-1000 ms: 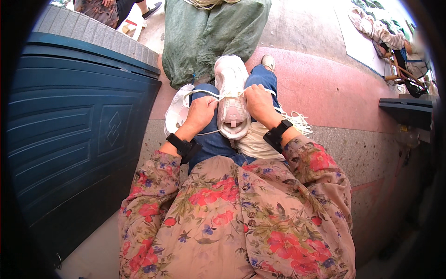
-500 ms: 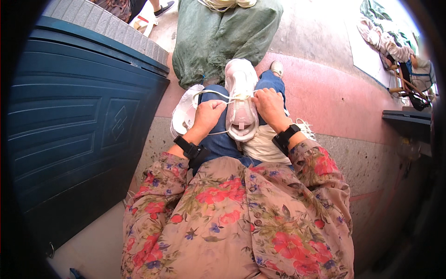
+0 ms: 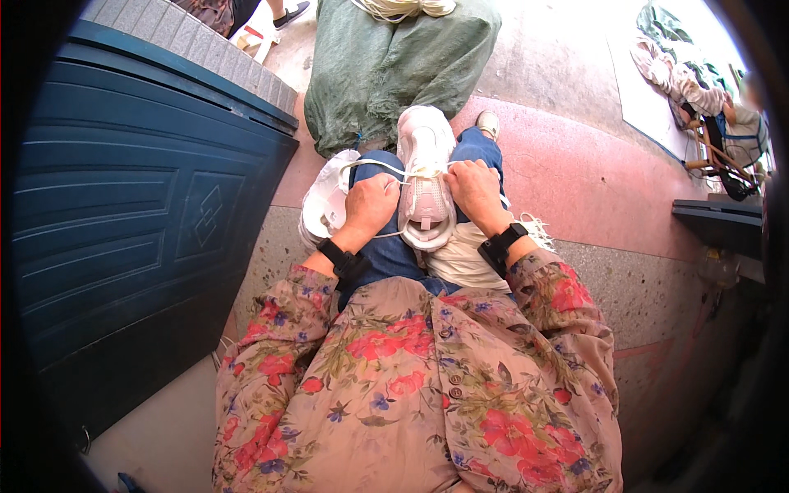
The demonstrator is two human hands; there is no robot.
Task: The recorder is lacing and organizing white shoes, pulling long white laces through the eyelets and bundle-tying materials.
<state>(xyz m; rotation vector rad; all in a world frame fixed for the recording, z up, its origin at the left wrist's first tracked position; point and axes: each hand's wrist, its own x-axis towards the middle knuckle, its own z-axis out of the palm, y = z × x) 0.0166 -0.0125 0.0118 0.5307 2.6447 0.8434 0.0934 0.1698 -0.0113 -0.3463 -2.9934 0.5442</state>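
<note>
Between my knees lies a white sneaker (image 3: 426, 135), its toe pointing away from me and its heel opening nearest. A cream shoelace (image 3: 374, 162) crosses its upper and loops out to the left. My left hand (image 3: 371, 201) is closed on the lace at the shoe's left side. On the right, my right hand (image 3: 477, 193) pinches the lace close to the shoe's edge; the fingertips are partly hidden. A second white shoe (image 3: 327, 201) sits by my left leg. Under my right wrist a bundle of cream laces (image 3: 468, 259) rests on my lap.
A large green woven sack (image 3: 362, 74) stands in front of me, with more cream laces (image 3: 403, 8) on top. A dark blue panelled door (image 3: 140, 205) is close on the left. Far right, clothes (image 3: 674, 78) lie by a wooden-armed chair (image 3: 707, 156).
Both hands have stayed almost in place on the lace. My left hand has turned slightly and come a little closer to the shoe.
</note>
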